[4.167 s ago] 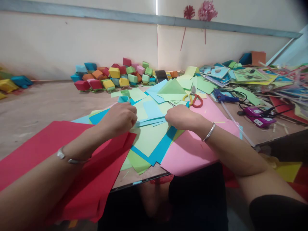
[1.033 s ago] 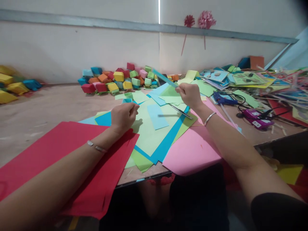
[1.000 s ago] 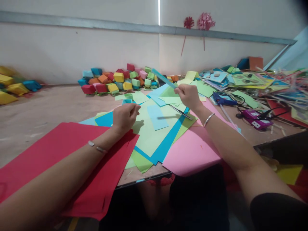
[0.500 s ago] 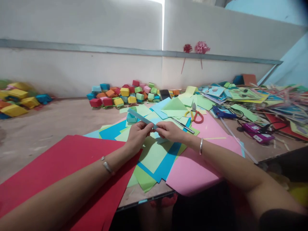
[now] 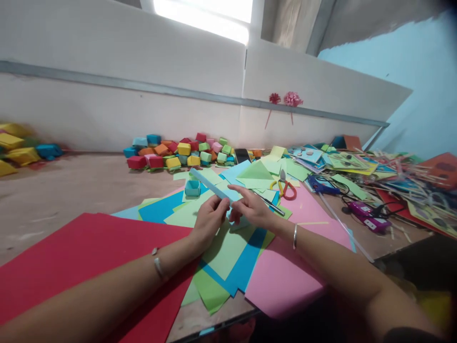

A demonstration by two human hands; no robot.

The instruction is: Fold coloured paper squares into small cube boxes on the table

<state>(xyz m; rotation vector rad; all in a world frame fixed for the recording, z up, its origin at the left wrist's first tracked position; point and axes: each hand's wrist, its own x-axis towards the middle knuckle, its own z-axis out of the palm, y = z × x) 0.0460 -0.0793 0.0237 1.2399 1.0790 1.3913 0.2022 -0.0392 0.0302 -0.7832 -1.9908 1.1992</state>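
A folded light blue paper strip (image 5: 207, 182) slants up to the left above the sheets. My left hand (image 5: 211, 216) pinches its lower end between thumb and fingers. At the strip's right side is my right hand (image 5: 250, 207), its index finger stretched out along the paper and the other fingers bent; whether these grip the paper is hard to tell. Just left of the strip, a small light blue paper box (image 5: 193, 188) rests on the pile. Beneath both hands lie green and blue paper sheets (image 5: 228, 247).
Red sheets (image 5: 107, 247) lie left, pink paper (image 5: 285, 271) right. Scissors (image 5: 283, 186), a pen (image 5: 273, 204), a blue glue gun (image 5: 323, 186) and a purple power strip (image 5: 367, 216) are at the right. Small coloured boxes (image 5: 183, 149) line the wall.
The view has tilted up. My right index finger has stretched out from its earlier pinch on the strip. My left hand keeps its hold.
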